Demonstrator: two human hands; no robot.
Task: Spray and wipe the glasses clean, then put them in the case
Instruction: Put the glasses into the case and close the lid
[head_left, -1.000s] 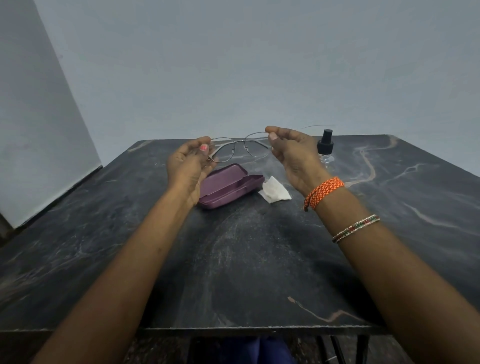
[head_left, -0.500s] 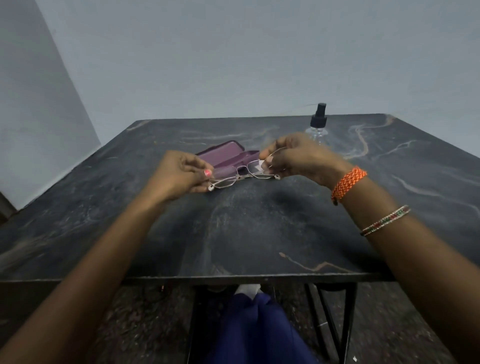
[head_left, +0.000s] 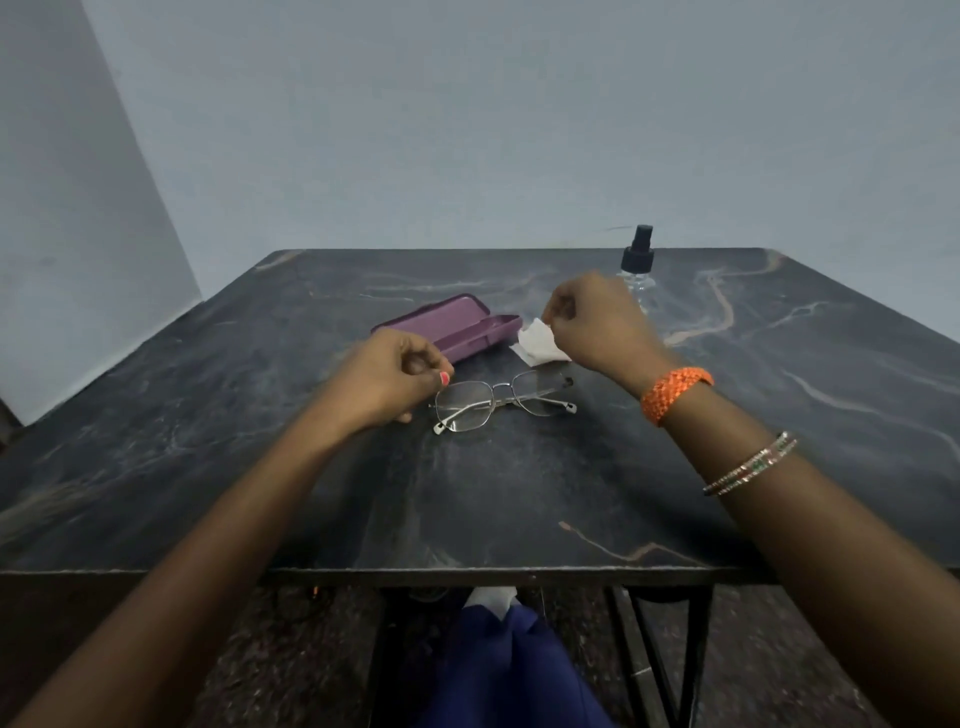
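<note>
Metal-framed glasses (head_left: 501, 402): 1 pair, on table (head_left: 467, 509); 1 case (head_left: 452, 327); left hand (head_left: 387, 379) curled empty, right hand (head_left: 597, 325) pinching cloth (head_left: 537, 345).

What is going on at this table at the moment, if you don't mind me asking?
A person is cleaning a pair of glasses, which lie folded on the dark table with neither hand on them. The right hand is pinching the white cloth beside the open purple case. The left hand hovers just left of the glasses, fingers curled, holding nothing. The spray bottle stands untouched at the back.
</note>
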